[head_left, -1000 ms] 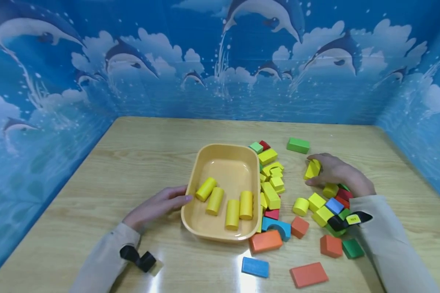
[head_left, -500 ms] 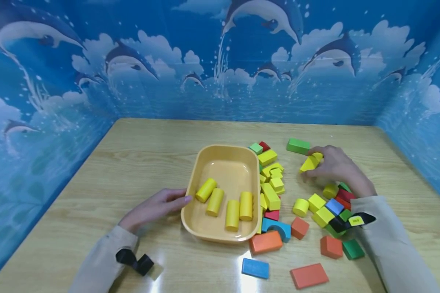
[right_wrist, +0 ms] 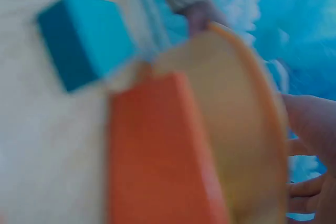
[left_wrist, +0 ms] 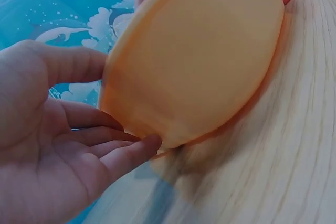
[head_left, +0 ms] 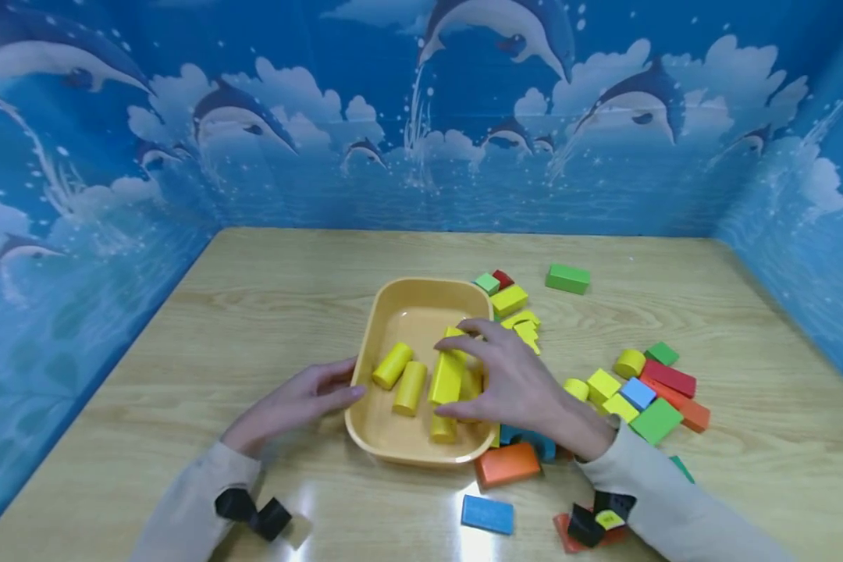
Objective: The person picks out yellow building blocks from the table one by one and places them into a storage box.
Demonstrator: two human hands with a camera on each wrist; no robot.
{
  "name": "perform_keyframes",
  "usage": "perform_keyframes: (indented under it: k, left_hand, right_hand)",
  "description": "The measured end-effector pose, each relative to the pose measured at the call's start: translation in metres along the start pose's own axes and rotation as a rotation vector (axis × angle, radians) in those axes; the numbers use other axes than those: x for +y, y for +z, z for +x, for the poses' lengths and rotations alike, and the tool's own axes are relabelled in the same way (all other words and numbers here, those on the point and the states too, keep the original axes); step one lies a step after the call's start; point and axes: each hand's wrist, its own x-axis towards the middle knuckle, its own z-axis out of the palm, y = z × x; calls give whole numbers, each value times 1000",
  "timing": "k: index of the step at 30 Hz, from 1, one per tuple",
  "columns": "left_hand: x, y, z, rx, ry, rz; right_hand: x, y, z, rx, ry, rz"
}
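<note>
A tan tray (head_left: 421, 453) stands on the table, holding several yellow cylinder blocks (head_left: 410, 388). My left hand (head_left: 298, 402) grips its left rim, thumb over the edge and fingers against the outer wall; the left wrist view shows this hand (left_wrist: 68, 124) beside the tray's side (left_wrist: 199, 56). Above the tray's right half, my right hand (head_left: 509, 382) pinches a yellow block (head_left: 446, 380) between thumb and fingers. More yellow shows under its fingertips, perhaps a second block. Some cylinders are partly hidden behind this hand. The right wrist view is blurred, with the right hand (right_wrist: 312, 166) at its edge.
Yellow blocks (head_left: 509, 300) lie along the tray's right side. An orange block (head_left: 509, 465) and a blue block (head_left: 488, 514) lie near its front right corner. Farther right is a mixed cluster with a green block (head_left: 656, 422). Another green block (head_left: 567, 278) lies at the back.
My right hand has lifted yellow from the table on the right and moved left over the tray. The left hand stays at the rim.
</note>
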Motion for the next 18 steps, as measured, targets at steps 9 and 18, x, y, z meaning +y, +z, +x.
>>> perform_keyframes:
  k: [9, 18]
  left_hand:
    - [3, -1, 3, 75, -78, 20]
    - [-2, -1, 2, 86, -110, 2]
  right_hand:
    - [-3, 19, -1, -67, -133, -22]
    - [1, 11, 1, -86, -97, 49]
